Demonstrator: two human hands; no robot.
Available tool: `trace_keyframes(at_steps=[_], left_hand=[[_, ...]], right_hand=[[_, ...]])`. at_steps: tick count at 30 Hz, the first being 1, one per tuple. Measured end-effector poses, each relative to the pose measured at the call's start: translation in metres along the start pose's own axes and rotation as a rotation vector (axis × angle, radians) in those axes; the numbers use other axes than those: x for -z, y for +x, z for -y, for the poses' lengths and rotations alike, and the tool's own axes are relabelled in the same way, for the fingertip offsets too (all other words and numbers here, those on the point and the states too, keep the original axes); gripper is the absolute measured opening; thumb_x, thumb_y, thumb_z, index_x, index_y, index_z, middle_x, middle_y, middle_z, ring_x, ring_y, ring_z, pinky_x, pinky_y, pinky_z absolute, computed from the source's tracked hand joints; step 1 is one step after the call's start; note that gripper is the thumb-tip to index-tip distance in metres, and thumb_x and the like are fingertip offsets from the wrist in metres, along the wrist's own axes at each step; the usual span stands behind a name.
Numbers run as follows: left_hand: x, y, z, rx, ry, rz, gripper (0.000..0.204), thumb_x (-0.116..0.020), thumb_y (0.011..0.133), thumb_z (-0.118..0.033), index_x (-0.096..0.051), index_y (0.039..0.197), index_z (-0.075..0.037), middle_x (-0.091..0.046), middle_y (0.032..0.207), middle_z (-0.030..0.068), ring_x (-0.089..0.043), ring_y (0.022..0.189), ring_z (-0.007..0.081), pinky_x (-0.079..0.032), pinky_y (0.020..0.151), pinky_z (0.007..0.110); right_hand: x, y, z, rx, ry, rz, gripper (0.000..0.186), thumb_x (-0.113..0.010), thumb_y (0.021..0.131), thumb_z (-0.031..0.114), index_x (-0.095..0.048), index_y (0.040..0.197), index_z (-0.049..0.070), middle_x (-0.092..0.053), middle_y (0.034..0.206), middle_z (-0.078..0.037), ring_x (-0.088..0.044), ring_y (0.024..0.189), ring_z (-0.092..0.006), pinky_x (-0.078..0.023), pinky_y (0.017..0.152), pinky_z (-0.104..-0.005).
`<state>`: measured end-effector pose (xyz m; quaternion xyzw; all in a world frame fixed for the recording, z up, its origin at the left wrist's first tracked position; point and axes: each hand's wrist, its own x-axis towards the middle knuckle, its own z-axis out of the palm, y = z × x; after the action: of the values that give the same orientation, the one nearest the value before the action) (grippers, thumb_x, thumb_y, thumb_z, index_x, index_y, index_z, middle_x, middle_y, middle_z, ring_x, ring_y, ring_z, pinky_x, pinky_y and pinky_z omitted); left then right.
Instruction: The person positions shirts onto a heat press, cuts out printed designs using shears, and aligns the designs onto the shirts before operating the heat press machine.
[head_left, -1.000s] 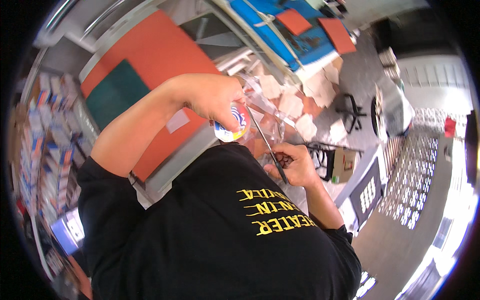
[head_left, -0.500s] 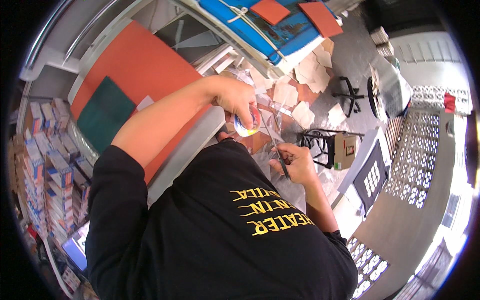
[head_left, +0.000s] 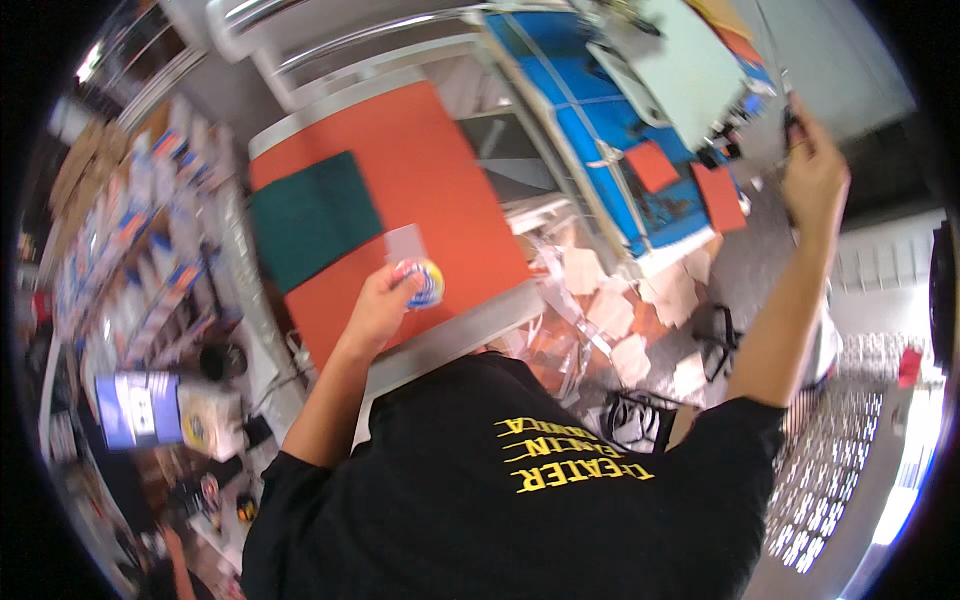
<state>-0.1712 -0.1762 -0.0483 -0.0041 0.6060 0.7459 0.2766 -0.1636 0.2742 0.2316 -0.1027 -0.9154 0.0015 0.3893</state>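
My left hand (head_left: 385, 305) grips a round, colourful cut piece (head_left: 424, 280) over the orange pad (head_left: 430, 150), beside a pale translucent sheet (head_left: 405, 240). A dark green square (head_left: 315, 215) lies on the pad's left part. My right hand (head_left: 815, 165) is raised at the upper right, closed on a dark item (head_left: 791, 126), apparently the scissors seen earlier, at the right end of a pale board (head_left: 680, 80) that rests over a blue frame (head_left: 560, 110). Two small orange squares (head_left: 720, 195) lie on that frame.
Stacked boxes (head_left: 160, 230) line the left, above a lit screen (head_left: 140, 410) and clutter. Paper scraps (head_left: 610, 310) lie on the floor beyond the pad. A black chair (head_left: 715, 340) and latticed panels (head_left: 820, 480) are on the right. Part of another person's arm (head_left: 178, 560) shows at lower left.
My hands have moved apart: the left, with the round piece, down and left over the pad; the right, with the dark item, up to the upper right. The view has shifted.
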Motion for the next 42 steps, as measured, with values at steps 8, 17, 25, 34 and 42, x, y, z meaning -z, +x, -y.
trace_keyframes(at_steps=[8, 17, 25, 34, 42], left_hand=[[0.064, -0.067, -0.005, -0.224, -0.333, -0.412, 0.025, -0.056, 0.095, -0.008, -0.056, 0.117, 0.004, -0.066, 0.104, 0.0101, -0.068, 0.088, 0.0157, -0.058, 0.078, 0.030], [0.076, -0.080, -0.009, -0.197, -0.433, -0.426, 0.017, -0.054, 0.095, -0.007, -0.054, 0.109, 0.002, -0.065, 0.099, 0.0118, -0.069, 0.085, 0.0183, -0.063, 0.076, 0.038], [0.078, -0.077, -0.019, -0.217, -0.405, -0.389, 0.017, -0.054, 0.097, -0.010, -0.054, 0.111, -0.001, -0.066, 0.104, 0.0122, -0.070, 0.088, 0.0203, -0.061, 0.079, 0.041], [0.084, -0.087, -0.024, -0.230, -0.433, -0.455, 0.017, -0.056, 0.097, -0.011, -0.057, 0.107, 0.003, -0.066, 0.100, 0.0109, -0.069, 0.085, 0.0168, -0.062, 0.076, 0.035], [0.060, -0.076, -0.029, -0.192, -0.129, -0.480, 0.017, -0.063, 0.095, -0.011, -0.064, 0.107, 0.001, -0.069, 0.095, 0.0060, -0.065, 0.079, 0.0105, -0.057, 0.070, 0.027]], right_hand=[[-0.138, 0.178, -0.058, 0.070, -0.568, 0.440, 0.036, -0.047, 0.096, 0.027, -0.063, 0.125, 0.011, -0.066, 0.119, -0.018, -0.061, 0.114, -0.0363, -0.047, 0.097, -0.0421], [-0.227, -0.163, 0.245, 0.493, 0.636, 0.834, 0.042, -0.079, 0.077, 0.031, -0.065, 0.104, 0.002, -0.065, 0.105, -0.017, -0.062, 0.099, -0.0328, -0.050, 0.086, -0.0394], [-0.251, -0.206, 0.299, 0.370, 0.379, 1.077, 0.051, -0.086, 0.068, 0.036, -0.063, 0.103, 0.007, -0.054, 0.120, -0.014, -0.055, 0.112, -0.0332, -0.044, 0.089, -0.0488], [-0.194, -0.193, 0.198, 0.395, 0.786, 1.550, 0.026, -0.075, 0.076, 0.017, -0.063, 0.093, 0.001, -0.068, 0.089, -0.018, -0.066, 0.081, -0.0343, -0.052, 0.071, -0.0389], [-0.143, -0.207, 0.231, 0.059, 1.057, 1.152, 0.032, -0.075, 0.084, 0.022, -0.066, 0.106, 0.000, -0.070, 0.092, -0.010, -0.067, 0.086, -0.0203, -0.053, 0.078, -0.0309]])
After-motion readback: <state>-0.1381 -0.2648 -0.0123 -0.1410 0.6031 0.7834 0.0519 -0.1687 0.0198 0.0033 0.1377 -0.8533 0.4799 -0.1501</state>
